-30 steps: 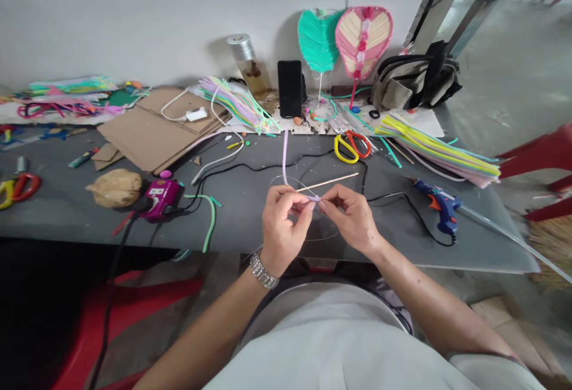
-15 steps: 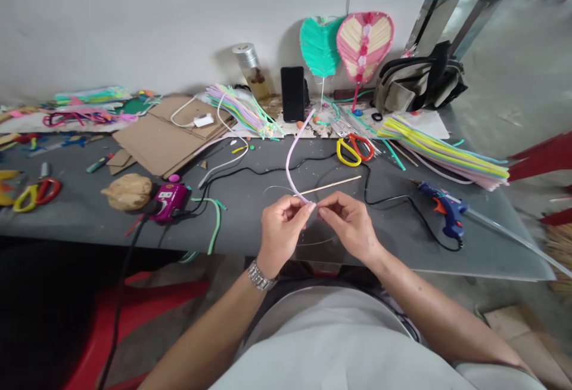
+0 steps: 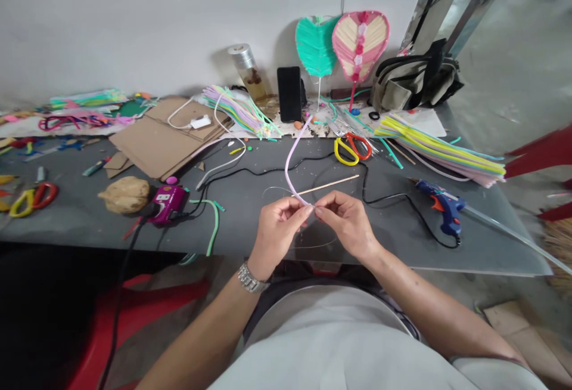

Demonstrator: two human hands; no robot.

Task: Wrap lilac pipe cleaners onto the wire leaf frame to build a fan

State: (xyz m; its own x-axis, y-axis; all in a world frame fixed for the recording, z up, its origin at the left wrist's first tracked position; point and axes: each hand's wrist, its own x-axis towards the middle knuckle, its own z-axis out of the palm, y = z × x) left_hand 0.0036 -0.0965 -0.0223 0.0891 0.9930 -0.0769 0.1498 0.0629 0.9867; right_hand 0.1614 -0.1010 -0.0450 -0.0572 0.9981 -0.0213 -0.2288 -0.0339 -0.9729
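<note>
A lilac pipe cleaner (image 3: 291, 160) rises in a curve from the fingertips of my left hand (image 3: 279, 226), which pinches it near its lower end. My right hand (image 3: 346, 223) is closed in a pinch right at that end, its fingertips meeting the left ones. What lies between the right fingertips is too small to make out. A thin wire (image 3: 315, 247) loops below and to the left of my hands. Just beyond them a thin wooden stick (image 3: 328, 184) lies on the grey table (image 3: 250, 223).
A blue glue gun (image 3: 442, 205) lies at right, its black cord crossing the table. Scissors (image 3: 351, 149), a pipe-cleaner bundle (image 3: 442, 148) and a phone (image 3: 289, 95) sit farther back. Two leaf-shaped fans (image 3: 361, 44) lean on the wall. A purple plug box (image 3: 167, 204) stands left.
My fingertips have come closer together at the pipe cleaner's end. The whole view has shifted slightly; the other things lie as before.
</note>
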